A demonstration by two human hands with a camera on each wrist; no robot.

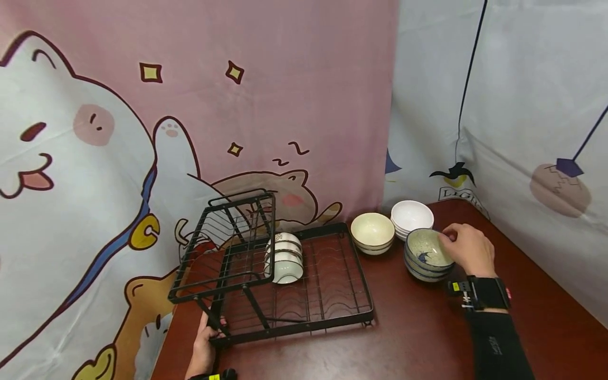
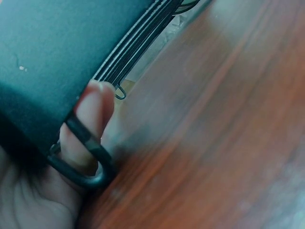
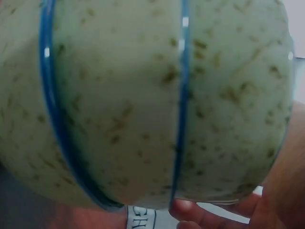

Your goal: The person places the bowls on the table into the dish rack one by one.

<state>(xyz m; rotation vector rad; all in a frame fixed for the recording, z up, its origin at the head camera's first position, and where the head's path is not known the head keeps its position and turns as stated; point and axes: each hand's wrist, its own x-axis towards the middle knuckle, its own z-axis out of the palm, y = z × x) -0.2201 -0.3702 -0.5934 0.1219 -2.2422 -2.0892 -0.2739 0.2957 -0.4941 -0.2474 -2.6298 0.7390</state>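
My left hand [image 1: 205, 340] grips the front left corner of a black two-tier dish rack [image 1: 309, 326]. In the left wrist view, the thumb [image 2: 90, 119] lies by a bent wire foot under the rack's dark side panel [image 2: 62, 47]. At the right, my right hand [image 1: 470, 249] pinches the rim of the top speckled bowl [image 1: 425, 245], which has blue bands and sits in a stack of similar bowls. These bowls [image 3: 128, 105] fill the right wrist view, fingertips [image 3: 183, 210] showing at a rim below. Several white bowls [image 1: 287, 270] stand on edge inside the rack.
Cream bowls [image 1: 372, 231] are stacked just right of the rack, and white bowls [image 1: 412, 215] are stacked behind the speckled ones. Everything stands on a reddish-brown table [image 1: 399, 332]. Printed cloth [image 1: 313, 95] hangs behind it and along the right side.
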